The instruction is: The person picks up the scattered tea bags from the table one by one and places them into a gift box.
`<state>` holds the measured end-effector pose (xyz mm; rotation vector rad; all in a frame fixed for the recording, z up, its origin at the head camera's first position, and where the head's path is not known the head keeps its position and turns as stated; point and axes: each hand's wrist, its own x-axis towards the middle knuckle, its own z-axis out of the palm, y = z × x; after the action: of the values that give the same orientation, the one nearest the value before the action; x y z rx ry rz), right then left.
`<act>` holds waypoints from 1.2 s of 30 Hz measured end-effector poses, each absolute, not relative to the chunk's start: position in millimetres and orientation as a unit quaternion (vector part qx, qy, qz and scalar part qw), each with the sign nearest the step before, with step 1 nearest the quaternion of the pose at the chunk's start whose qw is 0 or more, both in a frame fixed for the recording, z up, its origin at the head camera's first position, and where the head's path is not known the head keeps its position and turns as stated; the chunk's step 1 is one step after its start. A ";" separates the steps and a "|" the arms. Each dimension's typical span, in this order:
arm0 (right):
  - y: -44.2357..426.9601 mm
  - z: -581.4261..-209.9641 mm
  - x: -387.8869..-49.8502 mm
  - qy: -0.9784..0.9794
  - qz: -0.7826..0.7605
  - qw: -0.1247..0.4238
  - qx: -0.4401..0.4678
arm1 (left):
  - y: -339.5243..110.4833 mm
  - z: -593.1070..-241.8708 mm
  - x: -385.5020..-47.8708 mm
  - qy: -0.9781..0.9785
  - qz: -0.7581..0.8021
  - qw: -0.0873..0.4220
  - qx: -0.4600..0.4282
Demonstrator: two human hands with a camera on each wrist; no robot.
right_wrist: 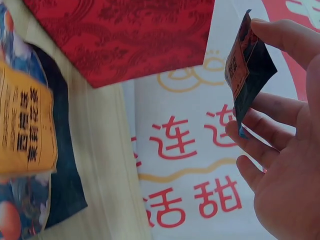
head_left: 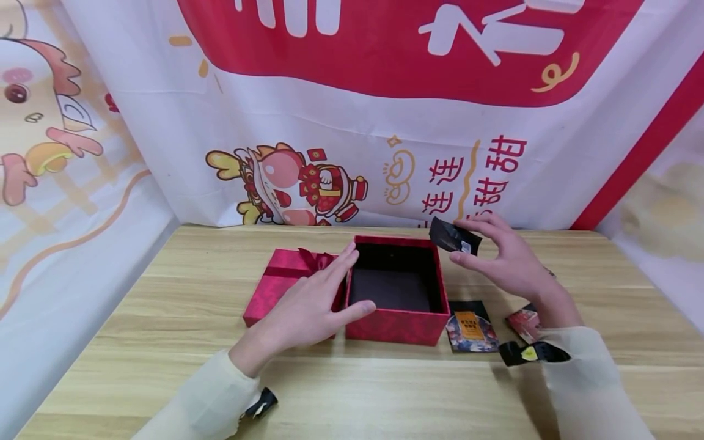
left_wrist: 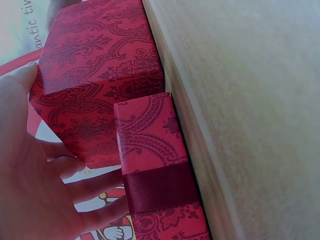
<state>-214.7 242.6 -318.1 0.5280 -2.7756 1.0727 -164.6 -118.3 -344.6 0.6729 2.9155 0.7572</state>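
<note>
An open red patterned box (head_left: 397, 327) with a black inside stands on the table, and nothing shows within it. My left hand (head_left: 308, 308) rests at its left side, thumb at the front rim and fingers along the left edge; the left wrist view shows the hand (left_wrist: 40, 185) touching the box (left_wrist: 100, 45). Beneath that hand lies the red lid (head_left: 277, 278) with a dark ribbon bow. At the box's right rim my right hand (head_left: 511, 263) pinches a small dark packet (head_left: 448, 235) between thumb and fingers, raised above the table; the packet (right_wrist: 245, 70) appears edge-on in the right wrist view.
A packet with an orange label (head_left: 470, 327) lies right of the box, and a reddish packet (head_left: 524, 322) lies farther right, partly under my right forearm. A printed cloth (head_left: 341, 122) hangs behind the wooden table (head_left: 385, 391).
</note>
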 end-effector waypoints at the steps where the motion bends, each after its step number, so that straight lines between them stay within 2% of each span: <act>1: 240.6 -317.3 -214.2 -0.916 0.355 0.062 0.178 | -118.3 -344.7 -164.8 0.944 0.245 0.027 0.218; 11: 214.6 -312.6 -204.1 -0.908 0.360 0.063 0.205 | -117.2 -344.2 -164.3 0.944 0.244 0.031 0.218; 26: 177.3 -327.9 -200.4 -0.886 0.357 0.087 0.283 | -116.8 -343.6 -163.9 0.944 0.249 0.031 0.216; 36: 170.1 -334.3 -201.4 -0.900 0.330 0.060 0.279 | -116.4 -344.1 -163.8 0.944 0.251 0.029 0.212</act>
<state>-201.4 170.1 -334.3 0.8454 -2.7222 0.9996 -163.8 -116.4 -344.1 0.6552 2.9120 0.7756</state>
